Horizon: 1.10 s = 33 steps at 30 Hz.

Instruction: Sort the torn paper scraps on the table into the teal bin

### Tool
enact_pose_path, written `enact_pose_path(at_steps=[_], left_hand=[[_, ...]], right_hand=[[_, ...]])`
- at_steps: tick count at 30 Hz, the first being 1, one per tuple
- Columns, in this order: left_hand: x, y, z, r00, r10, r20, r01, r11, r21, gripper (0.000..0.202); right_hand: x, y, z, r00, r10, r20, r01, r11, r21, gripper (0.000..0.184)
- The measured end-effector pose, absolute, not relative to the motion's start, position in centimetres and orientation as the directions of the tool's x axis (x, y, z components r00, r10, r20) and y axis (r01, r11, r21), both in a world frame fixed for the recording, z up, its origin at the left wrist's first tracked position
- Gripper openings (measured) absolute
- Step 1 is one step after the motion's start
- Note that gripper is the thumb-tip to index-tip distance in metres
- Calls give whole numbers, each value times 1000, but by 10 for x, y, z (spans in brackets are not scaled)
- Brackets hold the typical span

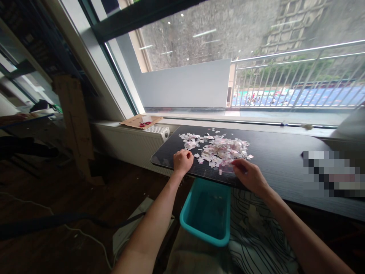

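A loose heap of small white and pinkish paper scraps is spread over the dark table. At the heap's near left side, my left hand is closed with its fingers curled in. Whatever may be inside that hand is hidden. My right hand is at the near right edge of the heap. Its thumb and fingers pinch a thin, see-through pinkish piece, which lies low by the scraps. Under the table edge, between my forearms, sits a teal plastic bin.
Red-handled scissors lie on brown cardboard over the radiator. A blurred-out object rests at the table's right. The window is behind the table. A tall cardboard piece and a pale cable are at left.
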<state>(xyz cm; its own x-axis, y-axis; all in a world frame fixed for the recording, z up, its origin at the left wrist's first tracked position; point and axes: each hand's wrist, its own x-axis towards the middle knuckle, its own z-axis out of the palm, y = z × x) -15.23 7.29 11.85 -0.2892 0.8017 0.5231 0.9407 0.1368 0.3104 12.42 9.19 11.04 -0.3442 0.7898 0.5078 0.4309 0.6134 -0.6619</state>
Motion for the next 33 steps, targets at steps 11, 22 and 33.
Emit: enact_pose_path(at_steps=[11, 22, 33], left_hand=[[-152, 73, 119, -284, 799, 530, 940, 122, 319, 19], [-151, 72, 120, -283, 803, 525, 939, 122, 320, 18], [-151, 72, 119, -291, 800, 525, 939, 133, 318, 18]], right_hand=[[122, 87, 116, -521, 684, 510, 387, 722, -573, 23], [123, 89, 114, -535, 701, 471, 326, 686, -651, 24], [123, 89, 113, -510, 745, 431, 301, 623, -722, 25]])
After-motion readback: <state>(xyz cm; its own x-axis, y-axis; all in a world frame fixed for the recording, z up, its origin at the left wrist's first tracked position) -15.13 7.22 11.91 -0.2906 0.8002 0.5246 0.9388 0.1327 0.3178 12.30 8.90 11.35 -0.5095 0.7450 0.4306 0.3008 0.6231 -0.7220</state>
